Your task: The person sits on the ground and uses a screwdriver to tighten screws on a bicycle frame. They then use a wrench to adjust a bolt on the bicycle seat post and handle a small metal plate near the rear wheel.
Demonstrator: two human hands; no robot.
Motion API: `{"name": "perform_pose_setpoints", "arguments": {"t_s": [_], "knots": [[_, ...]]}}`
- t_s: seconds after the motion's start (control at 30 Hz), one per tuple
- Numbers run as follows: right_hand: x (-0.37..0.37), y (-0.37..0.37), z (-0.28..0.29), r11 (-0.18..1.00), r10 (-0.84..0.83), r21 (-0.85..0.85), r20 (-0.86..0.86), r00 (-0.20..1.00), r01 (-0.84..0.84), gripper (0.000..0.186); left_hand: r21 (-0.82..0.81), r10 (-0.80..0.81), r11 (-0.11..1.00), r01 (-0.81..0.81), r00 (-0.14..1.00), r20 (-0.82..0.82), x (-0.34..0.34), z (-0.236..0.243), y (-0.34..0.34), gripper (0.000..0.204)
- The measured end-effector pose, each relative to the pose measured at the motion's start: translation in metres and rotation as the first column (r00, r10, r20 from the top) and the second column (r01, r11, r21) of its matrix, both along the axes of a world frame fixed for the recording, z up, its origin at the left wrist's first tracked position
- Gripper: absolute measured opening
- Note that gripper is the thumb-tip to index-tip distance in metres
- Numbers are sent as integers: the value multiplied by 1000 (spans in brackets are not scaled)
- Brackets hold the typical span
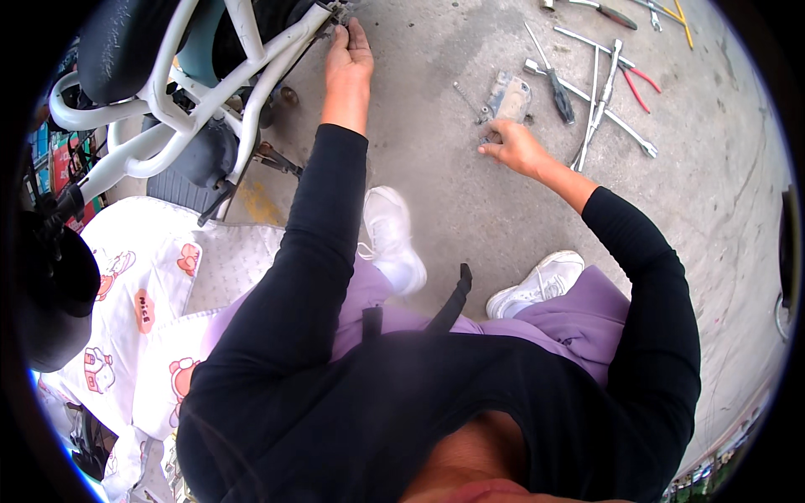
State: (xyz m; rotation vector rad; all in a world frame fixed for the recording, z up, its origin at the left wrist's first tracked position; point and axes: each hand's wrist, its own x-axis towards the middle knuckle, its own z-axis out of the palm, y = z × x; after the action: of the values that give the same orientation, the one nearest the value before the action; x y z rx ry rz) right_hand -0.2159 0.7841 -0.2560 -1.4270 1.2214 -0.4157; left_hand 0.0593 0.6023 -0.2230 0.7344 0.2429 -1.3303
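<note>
My left hand (350, 65) reaches up to the far end of a white tubular vehicle frame (277, 57). Its thumb and fingers close around the dark fitting (339, 12) at that end; part of the grip is hidden. Low over the concrete, my right hand (517, 147) has its thumb and fingers bent together. Something small and dark shows at those fingertips, too small to name. Just beyond lies a worn grey metal plate (509, 97), with a thin bolt-like piece (466, 96) beside it. A screwdriver (559, 94) with a dark handle rests right of the plate.
A cross wrench (599, 99) and red-handled pliers (639, 86) lie on the concrete right of the screwdriver. More hand tools (616, 14) are at the top edge. A black seat (126, 50) and a white printed cover (126, 310) stand at left. My white shoes (390, 230) are between.
</note>
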Motion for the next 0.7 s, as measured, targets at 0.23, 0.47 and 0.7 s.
{"name": "perform_pose_setpoints", "arguments": {"t_s": [0.23,0.47,0.7], "knots": [[28,-24,19,994,-104,-29,138,985,109,27,-113,-23,991,71,925,380,-4,1,5,12],[51,-44,44,986,-160,89,221,962,144,29,-94,-43,988,121,808,587,6,2,9,9],[70,-65,66,965,-253,149,298,920,217,32,-147,48,989,5,933,357,2,-1,4,15]]}}
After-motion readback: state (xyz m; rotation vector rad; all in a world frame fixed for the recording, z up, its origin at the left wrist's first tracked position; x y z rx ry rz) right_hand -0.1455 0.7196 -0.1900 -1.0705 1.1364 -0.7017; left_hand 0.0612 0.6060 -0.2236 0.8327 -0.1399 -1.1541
